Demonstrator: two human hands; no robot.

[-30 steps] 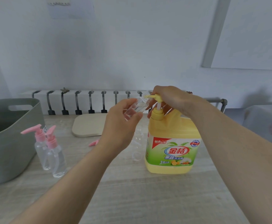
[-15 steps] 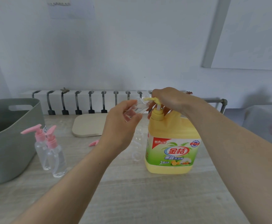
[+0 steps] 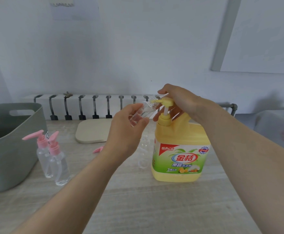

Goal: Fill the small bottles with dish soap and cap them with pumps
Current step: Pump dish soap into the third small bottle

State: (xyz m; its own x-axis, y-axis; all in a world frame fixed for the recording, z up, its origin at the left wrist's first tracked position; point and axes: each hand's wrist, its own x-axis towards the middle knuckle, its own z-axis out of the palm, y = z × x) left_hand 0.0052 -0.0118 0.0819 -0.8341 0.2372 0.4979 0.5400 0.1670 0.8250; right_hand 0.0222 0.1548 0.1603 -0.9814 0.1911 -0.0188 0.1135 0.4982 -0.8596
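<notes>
Hands: left grips one bottle, right cups pump; two capped bottles stand.

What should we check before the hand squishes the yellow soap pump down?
1. Small clear bottle held firmly: ok, the left hand grips it, tilted.
2. Bottle mouth at the yellow spout: ok, they appear to meet.
3. Right hand ready: ok, it wraps over the pump head, which is raised.
4. Dish soap jug steady: ok, it stands upright on the table.
5. Room left in the held bottle: cannot tell, too blurry.
6. Cap ready: ok, a loose pink pump lies on the table.
</notes>
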